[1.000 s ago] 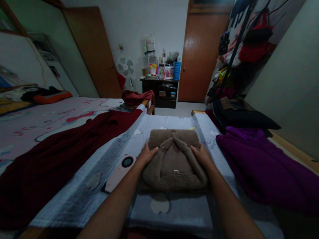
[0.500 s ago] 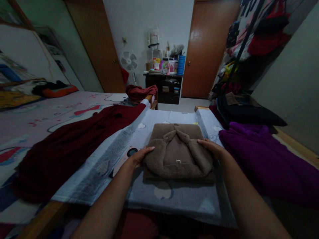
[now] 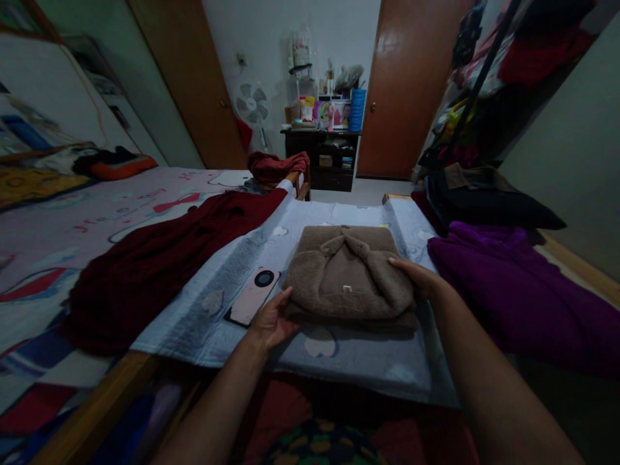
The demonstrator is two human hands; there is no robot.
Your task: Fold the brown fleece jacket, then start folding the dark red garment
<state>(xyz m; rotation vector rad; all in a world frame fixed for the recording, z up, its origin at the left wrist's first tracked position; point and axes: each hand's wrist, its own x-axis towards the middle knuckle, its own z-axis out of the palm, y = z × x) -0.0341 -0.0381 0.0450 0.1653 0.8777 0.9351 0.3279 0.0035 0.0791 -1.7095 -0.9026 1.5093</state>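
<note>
A fuzzy brown jacket (image 3: 351,303), folded into a thick square, lies on the pale blue cloth (image 3: 368,358) before me. Its collar is at the far side and a small white label shows in the middle. At the near left corner is my left hand (image 3: 275,321), thumb up along the edge, the fingers partly tucked under. On the right side my right hand (image 3: 419,278) grips the jacket, thumb on top and the other fingers hidden by the edge. Left of the jacket lies a pink phone (image 3: 252,300), its round dark camera facing up.
To the left, a dark red garment (image 3: 169,258) spreads across the bed (image 3: 140,177). A purple folded garment (image 3: 513,290) and a dark clothes pile (image 3: 484,200) lie on the right. Further back stand a fan (image 3: 252,103) and a dark cabinet (image 3: 320,165).
My left hand has moved down the jacket's side to its near left corner, uncovering more of the phone. The right hand stays at the right side. The view has shifted slightly.
</note>
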